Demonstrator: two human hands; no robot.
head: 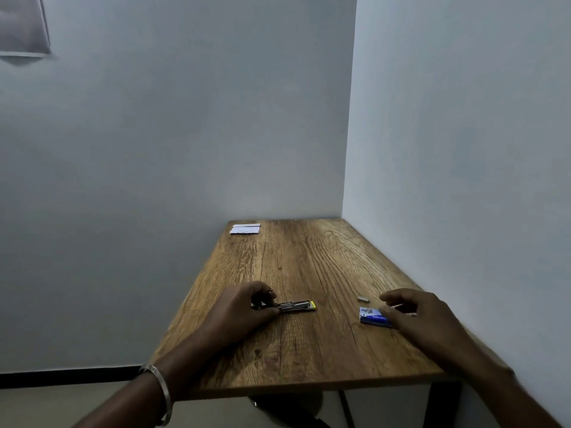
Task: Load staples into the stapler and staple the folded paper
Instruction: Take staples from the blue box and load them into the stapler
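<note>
At a wooden table (309,350), our left hand (244,307) grips the stapler (296,305), which lies flat, long axis left to right, yellow tip pointing right. Our right hand (411,313) pinches a thin strip over the blue staple box (372,316); folded paper (245,229) sits at the far corner.

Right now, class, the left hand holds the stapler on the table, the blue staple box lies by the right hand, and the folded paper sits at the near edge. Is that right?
Not quite. In the head view the folded paper sits at the far left corner of the table, not the near edge. The left hand does hold the stapler, and the blue staple box lies by the right hand.
</note>
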